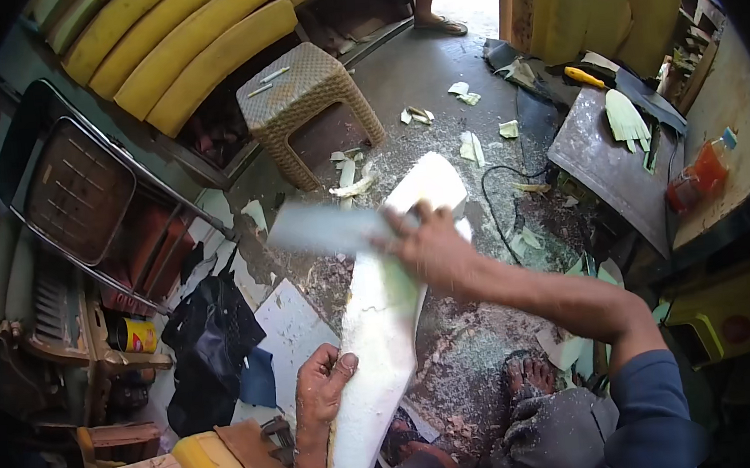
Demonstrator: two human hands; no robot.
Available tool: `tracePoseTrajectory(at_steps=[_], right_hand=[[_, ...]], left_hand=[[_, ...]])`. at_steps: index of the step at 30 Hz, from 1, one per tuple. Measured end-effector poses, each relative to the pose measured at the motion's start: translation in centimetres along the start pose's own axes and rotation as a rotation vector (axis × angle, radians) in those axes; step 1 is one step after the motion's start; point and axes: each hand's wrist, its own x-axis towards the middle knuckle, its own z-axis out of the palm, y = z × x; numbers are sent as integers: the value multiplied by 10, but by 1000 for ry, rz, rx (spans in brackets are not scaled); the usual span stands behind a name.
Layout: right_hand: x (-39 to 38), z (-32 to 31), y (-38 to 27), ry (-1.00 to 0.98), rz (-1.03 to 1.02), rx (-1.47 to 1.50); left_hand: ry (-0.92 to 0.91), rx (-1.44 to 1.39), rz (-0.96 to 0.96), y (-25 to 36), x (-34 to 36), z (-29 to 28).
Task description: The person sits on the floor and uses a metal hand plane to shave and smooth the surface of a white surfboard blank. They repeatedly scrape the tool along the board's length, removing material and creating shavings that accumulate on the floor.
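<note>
A long white foam piece [375, 336] slants up from my lap, its far end wider and bent to the right. A pale green patch shows on its upper middle. My left hand [321, 388] is closed on the foam's left edge near the lower end, thumb on top. Over the upper part, my right hand [434, 247] grips a flat grey tool [317, 228] that points left across the foam. Motion smears the tool, so its exact kind and its edge cannot be made out.
A woven-pattern stool [304, 84] stands ahead, with a folding chair [77, 193] at left. Foam scraps [471, 148] and dust litter the floor. On the right are a grey board [605, 160], a glove [625, 118] and an orange bottle [700, 174]. Another person's foot [441, 25] shows at the doorway.
</note>
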Motion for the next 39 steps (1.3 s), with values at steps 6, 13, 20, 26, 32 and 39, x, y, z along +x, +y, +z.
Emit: tracePoseTrajectory(at_steps=[6, 13, 20, 26, 32, 39], right_hand=[[-16, 27, -30, 278, -294, -7], [26, 48, 59, 157, 428, -175], [20, 37, 64, 60, 213, 219], [40, 13, 37, -2, 306, 194], [43, 90, 165, 45, 452, 185], [39, 71, 61, 257, 94, 67]], left_hand=[[40, 3, -18, -7, -4, -15], [19, -60, -25, -9, 6, -12], [33, -153, 16, -23, 3, -25], [75, -79, 53, -19, -8, -32], [-49, -42, 35, -8, 18, 5], [107, 29, 52, -8, -5, -26]])
